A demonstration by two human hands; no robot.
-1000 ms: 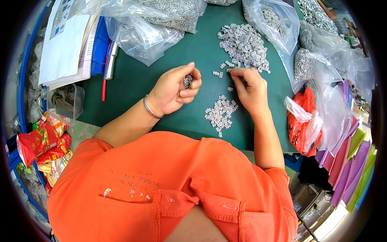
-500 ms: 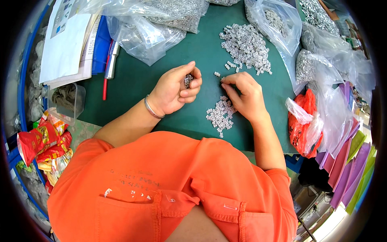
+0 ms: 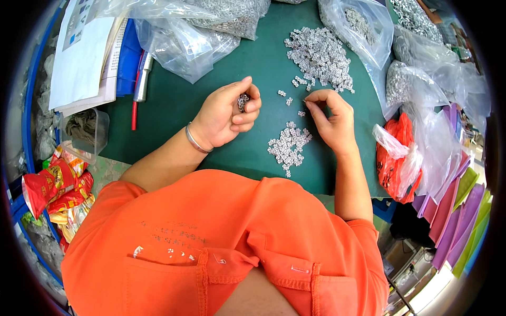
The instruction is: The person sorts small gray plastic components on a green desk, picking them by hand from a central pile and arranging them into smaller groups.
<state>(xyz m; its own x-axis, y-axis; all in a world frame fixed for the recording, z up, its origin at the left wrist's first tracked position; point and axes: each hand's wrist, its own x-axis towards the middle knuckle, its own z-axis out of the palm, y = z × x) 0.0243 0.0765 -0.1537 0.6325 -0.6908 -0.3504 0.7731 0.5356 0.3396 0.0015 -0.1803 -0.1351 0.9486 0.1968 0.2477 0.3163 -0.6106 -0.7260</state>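
Note:
My left hand (image 3: 225, 115) curls around several small silvery metal pieces (image 3: 243, 102), which show between the bent fingers. A bangle circles that wrist. My right hand (image 3: 334, 120) hangs over the green tabletop (image 3: 242, 158) with thumb and forefinger pinched together; a tiny bit shows at the fingertips, too small to name. Left of those fingertips lie loose metal pieces (image 3: 289, 101), apart from one another. A small pile of the same S-like metal pieces (image 3: 289, 147) sits nearer to me, and a larger pile (image 3: 320, 59) lies beyond my right hand.
Clear plastic bags (image 3: 192, 50) of metal parts lie at the back left, with more bags (image 3: 363, 31) at the back right. Papers (image 3: 84, 63), a red pen (image 3: 135, 113) and a plastic tub (image 3: 100, 137) are on the left. A red bag (image 3: 392, 168) hangs at the right edge.
My right hand has shifted right, away from the small pile. More loose pieces now show between the piles. My left hand stays curled in nearly the same place.

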